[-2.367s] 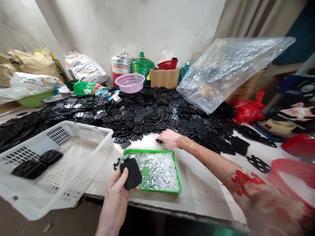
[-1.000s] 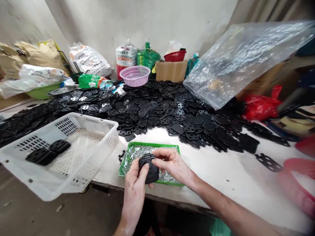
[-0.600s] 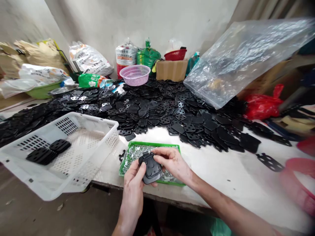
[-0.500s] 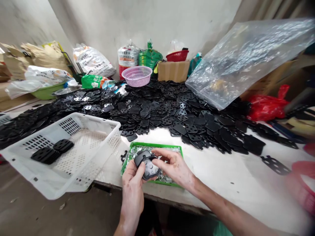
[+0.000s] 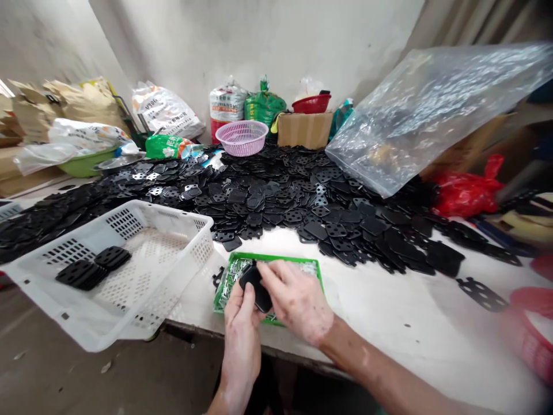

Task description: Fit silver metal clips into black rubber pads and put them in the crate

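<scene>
Right hand [image 5: 296, 302] has come in from the edge of the black heap since the earliest view and now meets the left hand [image 5: 239, 340], so the two are together instead of apart.

A long white workbench [image 5: 389, 311] runs across the room, and most of its far half lies under a wide heap of black perforated plates [image 5: 276, 202]. A crumpled clear plastic sheet [image 5: 432, 121] leans over the upper right of that heap, and a pink basket [image 5: 242, 137] sits on its upper edge. At lower left, a white plastic crate [image 5: 173, 222] tilts over the bench edge, with two small stacks of black plates [image 5: 88, 268] inside.

Front and centre is a green tray [image 5: 276, 257] filled with small silver metal pieces [image 5: 231, 282]. Just above it, a black plate [image 5: 254, 287] is clamped between the fingers of both hands, turned nearly edge-on and partly hidden by them.
</scene>
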Action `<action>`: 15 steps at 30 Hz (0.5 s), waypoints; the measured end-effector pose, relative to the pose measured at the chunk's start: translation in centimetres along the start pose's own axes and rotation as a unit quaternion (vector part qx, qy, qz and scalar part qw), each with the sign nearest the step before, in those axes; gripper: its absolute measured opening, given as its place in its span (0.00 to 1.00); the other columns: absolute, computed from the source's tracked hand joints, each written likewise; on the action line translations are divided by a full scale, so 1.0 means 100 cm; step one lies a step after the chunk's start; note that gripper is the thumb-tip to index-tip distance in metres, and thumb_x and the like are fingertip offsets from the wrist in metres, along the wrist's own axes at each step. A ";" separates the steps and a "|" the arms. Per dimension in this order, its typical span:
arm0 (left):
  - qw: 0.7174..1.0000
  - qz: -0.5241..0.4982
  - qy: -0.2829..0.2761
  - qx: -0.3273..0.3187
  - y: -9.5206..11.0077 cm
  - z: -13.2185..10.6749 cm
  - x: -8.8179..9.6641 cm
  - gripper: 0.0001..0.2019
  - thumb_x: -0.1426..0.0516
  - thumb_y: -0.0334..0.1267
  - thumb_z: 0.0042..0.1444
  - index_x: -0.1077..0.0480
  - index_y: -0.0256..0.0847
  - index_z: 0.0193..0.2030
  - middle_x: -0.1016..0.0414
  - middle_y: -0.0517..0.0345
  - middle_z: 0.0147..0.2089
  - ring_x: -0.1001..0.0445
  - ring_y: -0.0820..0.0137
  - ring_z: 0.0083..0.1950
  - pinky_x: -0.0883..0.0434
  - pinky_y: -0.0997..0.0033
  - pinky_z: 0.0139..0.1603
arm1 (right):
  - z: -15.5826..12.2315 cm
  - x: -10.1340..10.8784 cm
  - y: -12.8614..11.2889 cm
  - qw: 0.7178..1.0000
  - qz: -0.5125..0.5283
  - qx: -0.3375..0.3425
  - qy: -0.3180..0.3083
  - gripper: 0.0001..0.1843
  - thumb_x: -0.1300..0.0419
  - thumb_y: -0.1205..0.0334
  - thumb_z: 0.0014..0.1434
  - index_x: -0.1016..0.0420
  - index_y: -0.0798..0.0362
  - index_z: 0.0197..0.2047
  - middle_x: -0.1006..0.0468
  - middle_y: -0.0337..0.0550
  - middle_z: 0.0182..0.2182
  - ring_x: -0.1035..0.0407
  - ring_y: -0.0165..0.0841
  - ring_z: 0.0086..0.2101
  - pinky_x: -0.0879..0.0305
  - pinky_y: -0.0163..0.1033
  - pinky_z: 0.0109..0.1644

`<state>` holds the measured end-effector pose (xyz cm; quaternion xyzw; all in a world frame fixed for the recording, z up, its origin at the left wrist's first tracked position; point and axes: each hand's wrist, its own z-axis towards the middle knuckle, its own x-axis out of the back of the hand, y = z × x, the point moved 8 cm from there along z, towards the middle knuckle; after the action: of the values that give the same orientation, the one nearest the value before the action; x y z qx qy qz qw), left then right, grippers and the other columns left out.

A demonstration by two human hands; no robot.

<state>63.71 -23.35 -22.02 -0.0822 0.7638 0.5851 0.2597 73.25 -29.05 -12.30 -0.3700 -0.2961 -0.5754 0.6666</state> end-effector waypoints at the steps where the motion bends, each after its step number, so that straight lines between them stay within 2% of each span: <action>1: 1.000 -0.009 0.005 0.004 -0.002 -0.001 0.000 0.17 0.36 0.44 0.53 0.25 0.43 0.50 0.23 0.48 0.52 0.24 0.59 0.50 0.24 0.67 0.41 | 0.000 -0.003 -0.007 1.000 0.001 0.010 -0.007 0.19 0.47 0.68 0.63 0.30 0.60 0.56 0.24 0.53 0.42 0.30 0.40 0.38 0.32 0.40 0.35; 3: 0.999 -0.030 -0.002 0.018 -0.005 -0.001 -0.003 0.16 0.37 0.45 0.54 0.24 0.43 0.48 0.23 0.47 0.51 0.25 0.58 0.51 0.25 0.66 0.42 | -0.002 -0.007 -0.015 0.999 0.045 0.006 -0.010 0.18 0.48 0.67 0.64 0.30 0.59 0.56 0.24 0.53 0.44 0.30 0.40 0.39 0.30 0.41 0.38; 5: 0.998 -0.051 -0.021 0.031 -0.005 0.000 -0.008 0.15 0.37 0.45 0.55 0.24 0.42 0.47 0.23 0.48 0.50 0.24 0.61 0.50 0.25 0.67 0.44 | -0.003 -0.008 -0.015 0.990 0.142 -0.006 0.000 0.18 0.51 0.68 0.66 0.31 0.58 0.57 0.24 0.52 0.46 0.29 0.38 0.41 0.29 0.40 0.43; 8: 0.995 -0.072 -0.054 0.045 0.000 0.000 -0.014 0.14 0.37 0.41 0.55 0.25 0.42 0.48 0.22 0.52 0.49 0.24 0.67 0.45 0.26 0.71 0.45 | -0.004 0.001 -0.002 0.955 0.291 -0.039 0.048 0.21 0.52 0.71 0.67 0.36 0.53 0.62 0.25 0.47 0.47 0.29 0.33 0.44 0.31 0.36 0.48; 11: 0.996 -0.041 -0.062 0.041 0.006 -0.001 -0.015 0.15 0.39 0.42 0.57 0.26 0.43 0.51 0.24 0.52 0.51 0.24 0.67 0.44 0.25 0.71 0.40 | -0.003 0.004 0.024 0.934 0.333 -0.111 0.073 0.19 0.46 0.69 0.64 0.30 0.50 0.58 0.26 0.45 0.45 0.30 0.32 0.40 0.32 0.36 0.44; 13: 0.998 0.011 -0.052 0.029 0.008 -0.001 -0.011 0.17 0.39 0.44 0.57 0.26 0.42 0.51 0.24 0.51 0.52 0.24 0.64 0.44 0.25 0.70 0.37 | -0.003 -0.006 0.037 0.920 0.357 -0.158 0.039 0.16 0.40 0.68 0.60 0.24 0.51 0.51 0.25 0.42 0.40 0.30 0.31 0.36 0.32 0.35 0.39; 15: 0.997 0.062 -0.053 0.009 0.009 -0.001 -0.009 0.18 0.38 0.45 0.56 0.26 0.42 0.52 0.24 0.50 0.52 0.24 0.63 0.43 0.24 0.69 0.35 | -0.006 -0.020 0.044 0.891 0.408 -0.201 -0.005 0.14 0.37 0.66 0.57 0.21 0.51 0.48 0.26 0.40 0.35 0.31 0.30 0.32 0.33 0.34 0.34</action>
<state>64.00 -23.36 -20.79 -0.0010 0.7582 0.5965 0.2632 77.24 -28.21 -14.94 -0.5872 -0.0009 -0.2979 0.7526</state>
